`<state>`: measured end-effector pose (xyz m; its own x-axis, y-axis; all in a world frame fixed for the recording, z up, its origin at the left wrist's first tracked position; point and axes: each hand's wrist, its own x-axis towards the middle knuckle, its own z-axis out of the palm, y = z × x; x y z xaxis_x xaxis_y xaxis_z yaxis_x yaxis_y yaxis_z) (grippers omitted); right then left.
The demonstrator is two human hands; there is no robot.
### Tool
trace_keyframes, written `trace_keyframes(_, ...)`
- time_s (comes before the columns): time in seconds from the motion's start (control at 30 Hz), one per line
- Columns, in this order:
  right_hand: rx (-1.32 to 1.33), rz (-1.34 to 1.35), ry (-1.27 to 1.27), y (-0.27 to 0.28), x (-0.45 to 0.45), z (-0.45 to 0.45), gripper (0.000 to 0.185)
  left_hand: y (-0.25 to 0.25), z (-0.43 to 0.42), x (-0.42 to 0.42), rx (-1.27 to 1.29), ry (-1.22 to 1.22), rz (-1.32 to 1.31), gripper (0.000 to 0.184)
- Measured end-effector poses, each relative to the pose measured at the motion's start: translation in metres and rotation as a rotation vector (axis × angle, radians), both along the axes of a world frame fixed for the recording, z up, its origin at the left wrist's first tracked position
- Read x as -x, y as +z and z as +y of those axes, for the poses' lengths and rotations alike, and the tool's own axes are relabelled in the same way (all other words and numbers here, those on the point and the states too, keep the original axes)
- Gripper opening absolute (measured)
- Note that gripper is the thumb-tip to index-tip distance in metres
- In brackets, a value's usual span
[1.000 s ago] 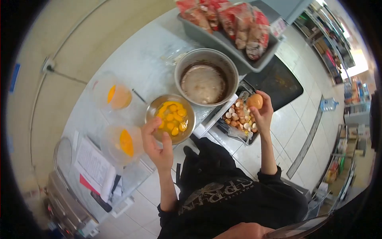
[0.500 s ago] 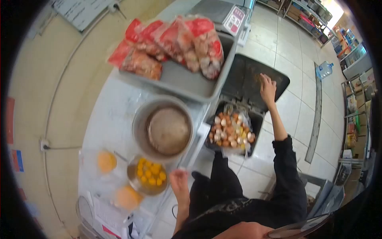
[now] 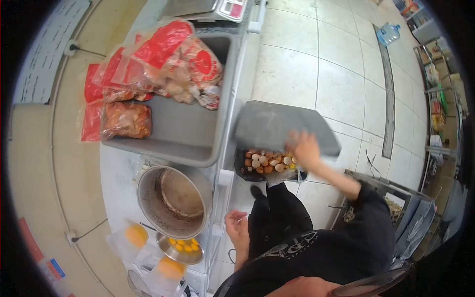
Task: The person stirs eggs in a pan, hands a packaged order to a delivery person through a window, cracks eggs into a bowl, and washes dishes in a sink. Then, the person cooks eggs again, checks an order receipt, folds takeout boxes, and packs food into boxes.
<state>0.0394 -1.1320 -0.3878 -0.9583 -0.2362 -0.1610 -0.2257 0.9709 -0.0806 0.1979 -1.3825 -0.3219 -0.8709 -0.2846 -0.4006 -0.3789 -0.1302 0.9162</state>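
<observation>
My right hand (image 3: 306, 149), smeared by motion, is at the near edge of the grey bin lid (image 3: 282, 126), fingers bent at its rim. The lid stands tilted partly over the black bin (image 3: 241, 167). Cracked eggshells (image 3: 269, 162), brown and white, fill the bin around a clear plastic bag. My left hand (image 3: 238, 230) is held beside the table edge, fingers loosely curled and apart, with nothing seen in it. Close to it on the table is a metal bowl (image 3: 185, 255) with several egg yolks (image 3: 183, 244).
A large metal pot (image 3: 180, 195) stands beside the bowl. Behind it, a grey tub (image 3: 183, 129) holds bagged raw meat (image 3: 170, 64). A scale (image 3: 230, 9) sits at the far end. Two orange-topped containers (image 3: 171, 267) are near the bowl. A water bottle (image 3: 388, 33) lies on the floor.
My right hand has brought the bin lid up from lying back to tilting over the bin. My left hand remains by the table edge. The view has shifted right.
</observation>
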Motion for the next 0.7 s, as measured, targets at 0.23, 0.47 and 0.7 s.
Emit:
trace_keyframes(0.23, 0.31, -0.088, -0.471, -0.068, -0.137, 0.023, 0.03, -0.068, 0.036, 0.015, -0.098, -0.175, -0.081, 0.026)
trace_keyframes(0.47, 1.07, -0.395, -1.156, -0.299, -0.087, 0.155, 0.061, -0.419, 0.035, -0.024, -0.329, 0.21, -0.831, 0.097)
trace_keyframes(0.7, 1.445, -0.656, -1.28, -0.358, -0.077, 0.174, 0.081, -0.395, 0.092, 0.012, -0.222, 0.233, -0.491, 0.085)
